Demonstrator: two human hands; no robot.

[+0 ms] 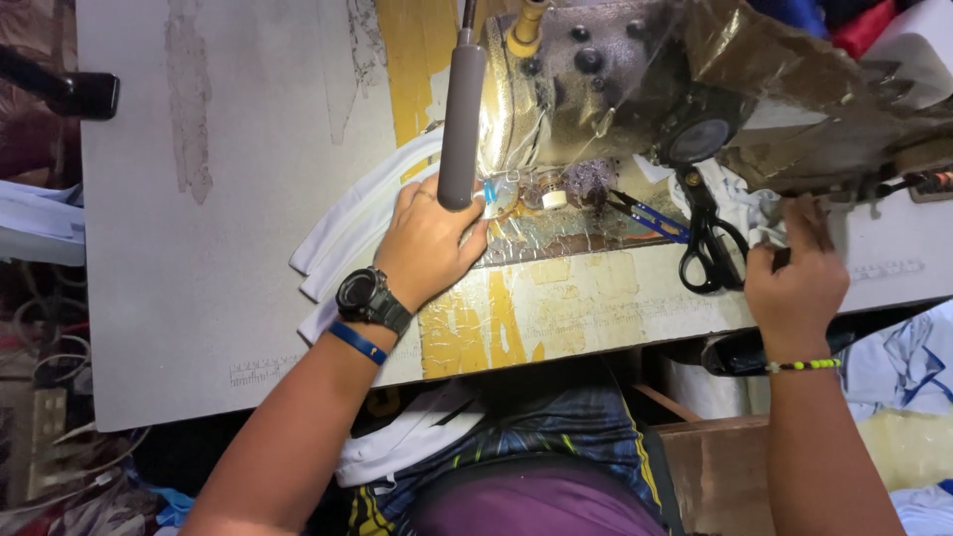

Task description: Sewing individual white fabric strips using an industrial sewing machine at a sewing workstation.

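My left hand [429, 243] lies palm down on white fabric strips [352, 213] beside the needle end of a sewing machine [635, 79] wrapped in shiny foil and plastic. It wears a black watch and a blue band. My right hand [794, 278] is curled at the machine's right end, fingers touching a small dark part next to crumpled white cloth [740, 203]. Whether it grips that part is unclear. Black scissors [707, 248] lie just left of my right hand. A grey lamp arm [460, 119] hangs above my left hand.
The worn grey and yellow table [228, 199] extends left. Small blue-handled snips [650, 213] and a white bobbin [554, 199] lie by the machine base. White cloth rests on my lap [407, 442]. Blue and white garments [908, 362] are piled at the right, cables at the left floor.
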